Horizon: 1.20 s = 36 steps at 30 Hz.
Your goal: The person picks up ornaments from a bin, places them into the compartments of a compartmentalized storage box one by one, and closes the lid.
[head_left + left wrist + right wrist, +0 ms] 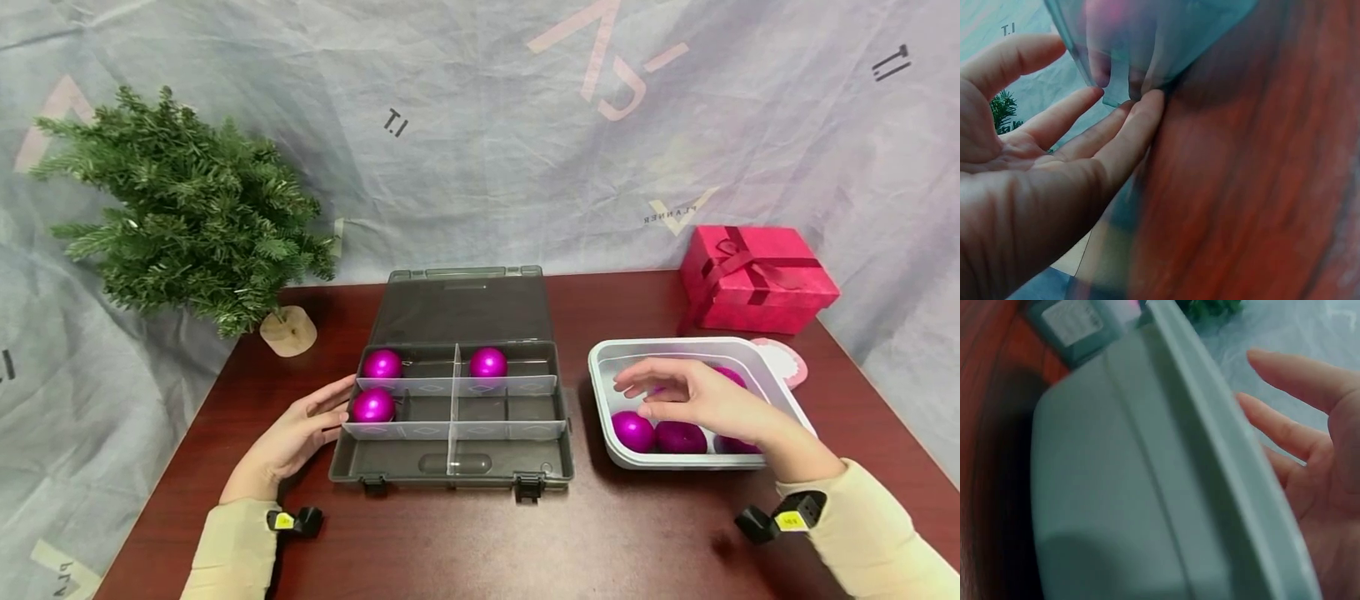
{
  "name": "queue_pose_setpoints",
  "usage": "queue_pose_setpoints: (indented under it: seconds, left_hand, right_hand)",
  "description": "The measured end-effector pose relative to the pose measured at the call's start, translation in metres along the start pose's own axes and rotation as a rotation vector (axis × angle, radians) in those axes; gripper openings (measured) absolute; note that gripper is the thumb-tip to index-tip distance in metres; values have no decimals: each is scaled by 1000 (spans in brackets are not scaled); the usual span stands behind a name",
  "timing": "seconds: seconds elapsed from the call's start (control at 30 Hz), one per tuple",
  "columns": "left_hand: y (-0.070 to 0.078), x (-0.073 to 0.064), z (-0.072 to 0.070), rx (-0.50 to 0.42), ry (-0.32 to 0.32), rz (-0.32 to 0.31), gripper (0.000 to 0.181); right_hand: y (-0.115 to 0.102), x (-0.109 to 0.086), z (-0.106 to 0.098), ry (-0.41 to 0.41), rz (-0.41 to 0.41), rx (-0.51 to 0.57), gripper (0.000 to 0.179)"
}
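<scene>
A grey see-through divider box lies with its lid open on the table. Three shiny magenta balls sit in it: one ball back left, one ball back right, one ball middle left. My left hand touches the box's left side with extended fingertips, which the left wrist view shows against its wall. Over the white tub my right hand hovers, fingers loosely bent, holding nothing. Beneath it are several magenta balls, among them a shiny ball and a darker ball, partly hidden.
At the back left stands a small artificial tree on a wooden base. A red gift box with a dark ribbon sits at the back right. A pink-and-white round item lies partly behind the tub.
</scene>
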<state>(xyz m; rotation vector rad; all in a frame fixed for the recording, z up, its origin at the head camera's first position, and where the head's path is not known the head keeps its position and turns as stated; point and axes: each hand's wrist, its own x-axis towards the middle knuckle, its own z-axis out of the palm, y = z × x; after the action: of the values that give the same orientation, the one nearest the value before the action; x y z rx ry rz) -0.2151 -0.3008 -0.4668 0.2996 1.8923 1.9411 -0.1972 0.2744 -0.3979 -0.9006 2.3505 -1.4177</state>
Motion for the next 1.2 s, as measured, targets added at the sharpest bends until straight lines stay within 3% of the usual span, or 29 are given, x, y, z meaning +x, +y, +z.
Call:
queue_pose_setpoints:
  seconds: [0.17,0.33,0.6,0.83,1.2]
  left_hand:
    - [0,-1,0,-3,1,1,66]
    - [2,-3,2,-7,3,1,66]
    - [1,-1,1,-14,-1,4,66]
    - [0,-1,1,-2,4,7,65]
    - [2,-2,2,-18,-3,13,66]
  right_hand:
    - [13,2,-1,-56,7,-99,40]
    - [19,3,0,-103,62,-98,44]
    - [21,1,4,-157,0,-168,44]
    - [24,-1,5,-165,-29,-269,44]
    - [13,0,-3,-132,-35,-255,43]
